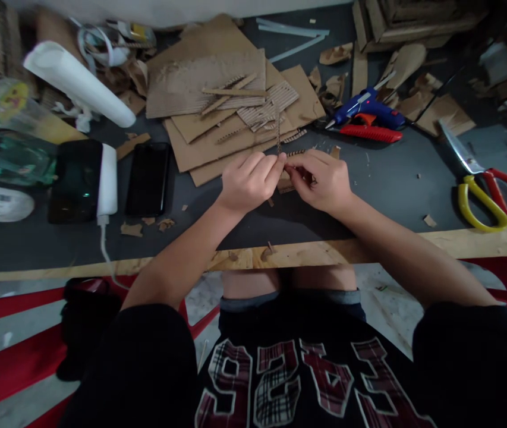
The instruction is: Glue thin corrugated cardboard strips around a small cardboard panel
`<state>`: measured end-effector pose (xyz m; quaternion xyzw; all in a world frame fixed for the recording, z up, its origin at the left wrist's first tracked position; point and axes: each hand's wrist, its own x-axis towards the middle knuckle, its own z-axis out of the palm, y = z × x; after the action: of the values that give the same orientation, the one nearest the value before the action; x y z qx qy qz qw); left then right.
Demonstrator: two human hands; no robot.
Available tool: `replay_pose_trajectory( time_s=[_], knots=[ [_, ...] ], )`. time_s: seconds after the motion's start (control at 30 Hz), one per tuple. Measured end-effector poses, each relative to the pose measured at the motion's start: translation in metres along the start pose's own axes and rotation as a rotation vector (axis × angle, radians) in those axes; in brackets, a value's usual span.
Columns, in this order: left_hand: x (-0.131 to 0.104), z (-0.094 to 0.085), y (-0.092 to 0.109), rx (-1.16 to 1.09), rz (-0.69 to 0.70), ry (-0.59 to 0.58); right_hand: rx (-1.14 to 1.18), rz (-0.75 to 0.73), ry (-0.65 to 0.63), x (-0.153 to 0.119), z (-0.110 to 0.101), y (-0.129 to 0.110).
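- Corrugated strip (279, 131): in the fingers at the near edge of the cardboard pile (191, 89), one length standing out away from the person, over the pile's right part.
- Second striped length (296, 153) shows by the right fingers, just off the pile's near right edge. Can't tell if it's the same piece bent or a separate one.
- Left hand (251, 181): thumb and fingertips pinched at the strip's near end. Right hand (324, 178): thumb and finger pinching close beside; exact contact hidden by the fingers.
- Doing it well, my view: grip low near the meeting point, light pinch; ridged card likely crushes or kinks if squeezed. Left as the fixed clamp, right for small adjustments. Check the angle before pressing.
- Small cardboard piece (286, 181) under the hands, nearer the person than the pile. Mind it doesn't snag.
- Glue gun (364, 110): right of the pile, nozzle toward it. Can't tell if hot; I'd treat it as hot and keep knuckles clear.
- Red-handled tool (371, 133) just on the gun's near side, also right of the pile.
- Scissors (469, 178): well right of the pile, out of the way.
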<state>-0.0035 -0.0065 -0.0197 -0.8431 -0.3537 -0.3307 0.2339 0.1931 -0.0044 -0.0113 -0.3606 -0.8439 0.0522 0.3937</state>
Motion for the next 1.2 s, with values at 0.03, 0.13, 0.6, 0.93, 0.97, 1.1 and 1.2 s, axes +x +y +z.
replay_pose_trajectory(
  time_s=[0.03, 0.13, 0.6, 0.93, 0.97, 1.1, 1.2],
  knots=[
    [0.000, -0.001, 0.001, 0.009, 0.008, 0.002, 0.001, 0.010, 0.007, 0.000, 0.000, -0.001],
    [-0.002, -0.002, 0.003, -0.016, -0.013, -0.029, 0.019, 0.032, 0.014, 0.000, 0.000, -0.003],
    [-0.007, 0.001, -0.003, -0.312, -0.198, -0.138, 0.017, 0.038, 0.010, -0.001, 0.002, 0.002],
    [-0.006, 0.002, 0.000, -0.231, -0.228, -0.077, -0.008, 0.007, 0.090, 0.001, 0.001, 0.000],
    [-0.005, 0.002, 0.001, -0.242, -0.266, -0.062, -0.026, 0.021, 0.097, 0.001, 0.000, -0.001],
    [-0.001, -0.001, 0.007, -0.311, -0.364, -0.054, -0.083, 0.016, 0.132, 0.002, -0.002, 0.000],
    [0.002, -0.001, 0.008, -0.376, -0.349, -0.088, -0.096, -0.015, 0.148, 0.001, -0.003, 0.001]
  ],
)
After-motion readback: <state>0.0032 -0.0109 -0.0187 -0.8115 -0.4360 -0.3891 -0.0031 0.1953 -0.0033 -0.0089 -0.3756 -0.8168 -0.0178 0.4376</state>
